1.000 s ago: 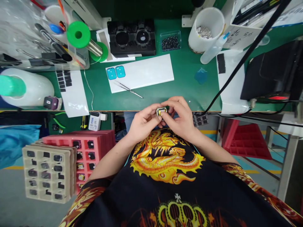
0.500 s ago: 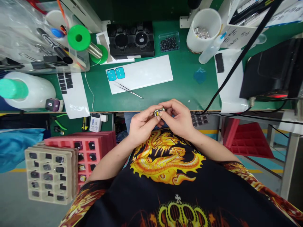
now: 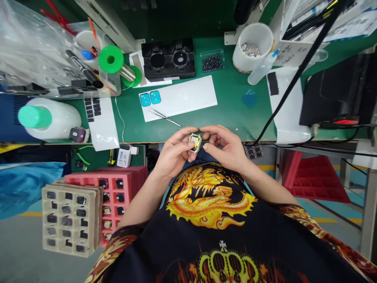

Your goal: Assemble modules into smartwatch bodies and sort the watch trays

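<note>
At a green-topped workbench (image 3: 232,114), a person in a black dragon-print shirt (image 3: 212,200) holds both hands over the bench's front edge. A white card (image 3: 188,98) lies just beyond them, with tweezers (image 3: 165,118) resting on it. The left hand (image 3: 176,152) has its fingers (image 3: 188,144) together, clamped on a small square metal-framed part (image 3: 195,142) above the edge. The right hand (image 3: 225,148) curls beside the part, its fingertips (image 3: 206,146) apparently just apart from it, though the view is too small to be sure
</note>
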Demonstrator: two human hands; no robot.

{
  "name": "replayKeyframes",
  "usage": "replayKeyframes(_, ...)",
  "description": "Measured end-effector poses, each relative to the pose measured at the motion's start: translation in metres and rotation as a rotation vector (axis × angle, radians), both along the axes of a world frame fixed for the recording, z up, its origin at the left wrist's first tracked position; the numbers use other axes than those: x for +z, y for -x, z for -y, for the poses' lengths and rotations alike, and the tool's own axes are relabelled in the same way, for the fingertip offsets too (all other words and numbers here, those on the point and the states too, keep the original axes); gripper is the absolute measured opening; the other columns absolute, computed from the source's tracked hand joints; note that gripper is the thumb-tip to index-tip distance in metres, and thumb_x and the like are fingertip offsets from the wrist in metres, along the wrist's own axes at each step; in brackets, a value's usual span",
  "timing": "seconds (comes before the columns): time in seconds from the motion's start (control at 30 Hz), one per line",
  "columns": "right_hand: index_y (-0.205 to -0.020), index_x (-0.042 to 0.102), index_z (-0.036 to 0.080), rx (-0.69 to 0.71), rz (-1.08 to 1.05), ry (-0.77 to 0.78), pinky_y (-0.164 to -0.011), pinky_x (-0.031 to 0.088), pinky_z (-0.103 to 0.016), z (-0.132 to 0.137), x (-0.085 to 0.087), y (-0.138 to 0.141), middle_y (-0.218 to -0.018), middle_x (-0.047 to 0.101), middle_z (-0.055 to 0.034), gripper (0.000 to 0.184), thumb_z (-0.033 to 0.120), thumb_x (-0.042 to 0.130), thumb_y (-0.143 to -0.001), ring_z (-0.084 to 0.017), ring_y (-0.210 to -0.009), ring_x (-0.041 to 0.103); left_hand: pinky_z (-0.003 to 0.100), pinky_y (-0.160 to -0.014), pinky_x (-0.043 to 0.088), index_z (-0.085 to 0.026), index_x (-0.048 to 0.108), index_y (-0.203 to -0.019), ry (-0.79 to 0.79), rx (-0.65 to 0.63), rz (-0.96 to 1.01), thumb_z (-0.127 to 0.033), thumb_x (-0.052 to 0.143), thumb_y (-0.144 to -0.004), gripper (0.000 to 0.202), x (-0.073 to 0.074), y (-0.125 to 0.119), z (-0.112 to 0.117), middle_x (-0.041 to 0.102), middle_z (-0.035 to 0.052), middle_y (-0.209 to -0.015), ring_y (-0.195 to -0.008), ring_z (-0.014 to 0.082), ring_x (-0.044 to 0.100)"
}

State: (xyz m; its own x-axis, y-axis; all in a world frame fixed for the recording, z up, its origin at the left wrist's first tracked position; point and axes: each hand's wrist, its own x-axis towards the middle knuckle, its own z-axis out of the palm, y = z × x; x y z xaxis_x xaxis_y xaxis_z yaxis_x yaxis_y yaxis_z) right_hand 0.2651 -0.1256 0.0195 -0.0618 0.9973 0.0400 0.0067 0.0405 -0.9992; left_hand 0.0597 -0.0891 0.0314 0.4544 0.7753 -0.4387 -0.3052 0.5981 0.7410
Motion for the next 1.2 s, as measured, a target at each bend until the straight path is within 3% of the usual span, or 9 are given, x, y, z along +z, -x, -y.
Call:
replayKeyframes(0.13,-0.139,0.075,0.027,0.068,0.042,-0.050,-0.065,0.054,-0.026,-0.001,0.002,-0.004,-0.112,0.071,-0.0027,0.039,0.025,0.079,-0.101,-0.012,-0.078,0.062,0.020,-0.057,0.053,-0.024,0.077,-0.131,-0.213,-0.017,-0.138,-0.025,0.094,-0.087,0.047,-0.005,0.006,0.003,0.076,0.0005,-0.091,-0.064,0.0093,0.066)
replayKeyframes(0.23,-0.126,0.079,0.025,0.071,0.154,-0.152,-0.065,0.055,-0.025,-0.004,0.000,-0.007,-0.108,0.073,-0.0018,0.025,0.023,0.080,-0.101,-0.012,-0.078,0.064,0.023,-0.073,0.060,-0.023,0.079,-0.130,-0.504,0.037,-0.304,-0.021,0.095,-0.087,0.046,-0.007,0.006,0.007,0.082,0.0036,-0.099,-0.084,0.0134,0.074)
replayKeyframes(0.33,-0.112,0.080,0.023,0.019,0.249,-0.284,-0.072,0.059,-0.028,-0.006,0.000,-0.007,-0.102,0.075,-0.0018,0.011,0.020,0.077,-0.103,-0.013,-0.079,0.067,0.026,-0.081,0.062,-0.024,0.081,-0.130,-0.606,0.093,-0.324,-0.019,0.096,-0.087,0.045,-0.008,0.004,0.008,0.084,0.0054,-0.109,-0.092,0.0150,0.076)
replayKeyframes(0.47,-0.115,0.078,0.025,-0.158,0.335,-0.427,-0.075,0.063,-0.033,-0.006,0.003,0.002,-0.104,0.078,-0.0039,0.011,0.021,0.076,-0.105,-0.018,-0.088,0.073,0.031,-0.091,0.065,-0.026,0.081,-0.131,-0.393,0.131,-0.127,-0.031,0.095,-0.091,0.042,-0.007,-0.001,0.006,0.083,0.0083,-0.123,-0.103,0.0184,0.078)
replayKeyframes(0.57,-0.121,0.076,0.026,-0.242,0.435,-0.583,-0.078,0.064,-0.036,-0.007,-0.002,0.010,-0.107,0.080,-0.0050,0.019,0.015,0.074,-0.105,-0.020,-0.093,0.076,0.031,-0.088,0.067,-0.024,0.081,-0.128,-0.111,0.134,0.042,-0.040,0.090,-0.097,0.036,-0.005,-0.008,0.006,0.081,0.0058,-0.108,-0.094,0.0173,0.078)
replayKeyframes(0.67,-0.124,0.073,0.026,-0.304,0.541,-0.705,-0.081,0.064,-0.040,-0.010,-0.011,0.015,-0.108,0.081,-0.0058,0.027,0.011,0.074,-0.103,-0.022,-0.094,0.076,0.027,-0.086,0.066,-0.024,0.081,-0.127,0.026,0.185,0.122,-0.037,0.091,-0.095,0.037,-0.003,-0.016,0.007,0.079,0.0042,-0.105,-0.091,0.0147,0.075)
replayKeyframes(0.8,-0.130,0.070,0.029,-0.330,0.627,-0.760,-0.082,0.063,-0.043,-0.014,-0.020,0.018,-0.109,0.081,-0.0038,0.032,0.013,0.075,-0.103,-0.023,-0.094,0.077,0.025,-0.085,0.064,-0.023,0.080,-0.130,0.087,0.223,0.171,-0.032,0.088,-0.093,0.039,-0.001,-0.021,0.004,0.078,0.0040,-0.106,-0.092,0.0140,0.074)
replayKeyframes(0.97,-0.135,0.069,0.028,-0.216,0.644,-0.781,-0.085,0.064,-0.044,-0.016,-0.019,0.022,-0.116,0.081,-0.0060,0.032,0.019,0.077,-0.105,-0.025,-0.103,0.076,0.021,-0.073,0.061,-0.019,0.082,-0.121,0.073,0.251,0.202,-0.028,0.083,-0.088,0.034,0.002,-0.017,-0.006,0.076,0.0044,-0.100,-0.084,0.0129,0.070)
replayKeyframes(1.2,-0.122,0.072,0.023,-0.196,0.634,-0.642,-0.088,0.061,-0.044,-0.025,-0.012,0.011,-0.111,0.079,-0.0084,0.013,0.022,0.069,-0.109,-0.026,-0.100,0.074,0.031,-0.073,0.062,-0.019,0.077,-0.113,0.001,0.308,0.161,-0.033,0.079,-0.084,0.033,-0.006,0.029,-0.039,0.077,0.0093,-0.091,-0.080,0.0207,0.073)
